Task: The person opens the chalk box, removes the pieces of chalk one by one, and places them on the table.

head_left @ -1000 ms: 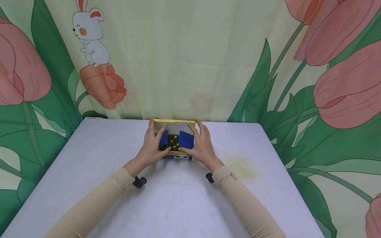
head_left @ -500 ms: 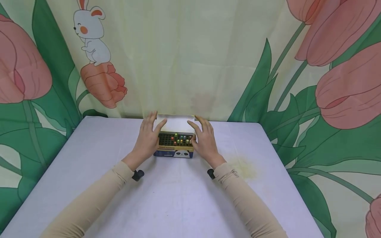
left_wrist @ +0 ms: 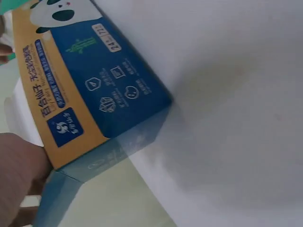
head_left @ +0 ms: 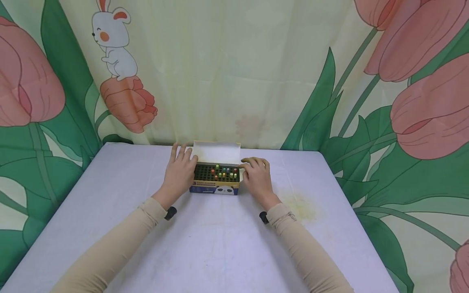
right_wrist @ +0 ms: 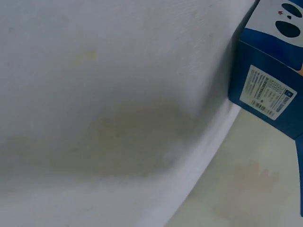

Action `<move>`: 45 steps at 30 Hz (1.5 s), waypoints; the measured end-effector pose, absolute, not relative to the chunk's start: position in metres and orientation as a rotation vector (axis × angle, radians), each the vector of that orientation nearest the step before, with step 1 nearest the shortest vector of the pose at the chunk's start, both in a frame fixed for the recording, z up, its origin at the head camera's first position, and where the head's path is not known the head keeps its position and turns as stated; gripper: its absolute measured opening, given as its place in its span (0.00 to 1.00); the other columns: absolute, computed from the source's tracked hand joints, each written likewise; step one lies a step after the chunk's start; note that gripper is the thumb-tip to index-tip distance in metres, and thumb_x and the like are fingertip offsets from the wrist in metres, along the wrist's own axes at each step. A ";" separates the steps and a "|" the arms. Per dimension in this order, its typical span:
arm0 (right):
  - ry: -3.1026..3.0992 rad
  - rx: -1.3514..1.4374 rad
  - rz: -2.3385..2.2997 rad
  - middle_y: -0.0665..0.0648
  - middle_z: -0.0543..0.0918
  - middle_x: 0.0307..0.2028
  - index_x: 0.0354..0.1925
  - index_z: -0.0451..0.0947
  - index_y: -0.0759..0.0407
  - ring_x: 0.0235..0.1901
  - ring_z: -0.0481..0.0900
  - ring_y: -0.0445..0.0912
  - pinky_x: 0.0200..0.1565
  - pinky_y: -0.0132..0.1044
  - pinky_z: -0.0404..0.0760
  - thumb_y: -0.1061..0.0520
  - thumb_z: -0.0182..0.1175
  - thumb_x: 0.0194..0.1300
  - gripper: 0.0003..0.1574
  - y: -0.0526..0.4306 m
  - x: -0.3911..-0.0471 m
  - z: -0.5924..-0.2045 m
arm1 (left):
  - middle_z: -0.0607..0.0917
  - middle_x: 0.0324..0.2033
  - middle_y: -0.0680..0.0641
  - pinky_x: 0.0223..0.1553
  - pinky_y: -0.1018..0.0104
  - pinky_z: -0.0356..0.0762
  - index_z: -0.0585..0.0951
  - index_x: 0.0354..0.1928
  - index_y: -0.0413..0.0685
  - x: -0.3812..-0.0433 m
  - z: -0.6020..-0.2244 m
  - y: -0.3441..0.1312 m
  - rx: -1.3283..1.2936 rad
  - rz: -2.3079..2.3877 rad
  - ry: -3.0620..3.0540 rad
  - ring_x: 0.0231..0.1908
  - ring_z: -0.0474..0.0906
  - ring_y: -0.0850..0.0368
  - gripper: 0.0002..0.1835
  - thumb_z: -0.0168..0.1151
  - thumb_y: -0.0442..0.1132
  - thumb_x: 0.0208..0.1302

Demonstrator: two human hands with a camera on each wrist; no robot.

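A blue and yellow panda-printed chalk box (head_left: 214,189) stands on the table, its white-lined lid (head_left: 217,152) raised at the back. Inside, a black holder with rows of holes bears several coloured chalk sticks (head_left: 224,175), mostly toward the right. My left hand (head_left: 178,176) rests at the box's left end, fingers spread and thumb near the top edge. In the left wrist view a blue side flap (left_wrist: 57,201) hangs folded outward beside that hand. My right hand (head_left: 258,179) is at the right end, fingers loosely bent beside the rim; another side flap (right_wrist: 301,175) stands outward there.
A white cloth (head_left: 220,244) covers the table, with a yellowish stain (head_left: 298,207) to the right. Close behind the table's back edge hangs a curtain (head_left: 234,81) printed with tulips and a rabbit.
The two blue side flaps, earlier folded inward over the holder, are now turned outward, baring the chalk. Both hands have moved apart to the box's ends. The lid leans further back.
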State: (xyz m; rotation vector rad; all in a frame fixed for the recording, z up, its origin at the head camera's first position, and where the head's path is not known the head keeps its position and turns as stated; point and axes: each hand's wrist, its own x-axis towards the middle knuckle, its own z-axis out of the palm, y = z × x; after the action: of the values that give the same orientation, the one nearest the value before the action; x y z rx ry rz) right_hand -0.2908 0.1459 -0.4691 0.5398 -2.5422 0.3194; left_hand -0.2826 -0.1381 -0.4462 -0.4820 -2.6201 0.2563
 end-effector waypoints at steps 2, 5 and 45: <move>-2.593 0.486 0.321 0.51 0.86 0.55 0.48 0.88 0.52 0.60 0.77 0.52 0.67 0.56 0.63 0.61 0.57 0.72 0.14 0.148 -0.291 -0.470 | 0.81 0.59 0.34 0.79 0.39 0.35 0.81 0.55 0.40 -0.283 -0.444 -0.138 -0.439 0.249 -2.670 0.70 0.68 0.34 0.20 0.70 0.42 0.64; -2.655 0.434 0.331 0.51 0.87 0.53 0.50 0.87 0.51 0.57 0.80 0.52 0.66 0.57 0.65 0.57 0.55 0.74 0.15 0.151 -0.292 -0.473 | 0.84 0.54 0.34 0.75 0.33 0.47 0.77 0.64 0.39 -0.282 -0.445 -0.138 -0.366 0.172 -2.818 0.61 0.77 0.33 0.29 0.65 0.51 0.70; -2.873 0.567 0.468 0.50 0.87 0.49 0.48 0.89 0.48 0.50 0.80 0.49 0.52 0.44 0.81 0.52 0.69 0.70 0.10 0.134 -0.291 -0.462 | 0.50 0.83 0.44 0.73 0.30 0.50 0.52 0.83 0.45 -0.301 -0.485 -0.144 -0.808 -0.636 -2.943 0.82 0.39 0.41 0.48 0.55 0.66 0.73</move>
State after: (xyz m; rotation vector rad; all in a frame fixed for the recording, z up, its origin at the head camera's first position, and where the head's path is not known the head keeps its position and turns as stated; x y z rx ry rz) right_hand -0.2908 0.1345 -0.4623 0.5673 -2.8734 0.4680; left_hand -0.3009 -0.1437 -0.4855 -0.8082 -2.9426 -0.6363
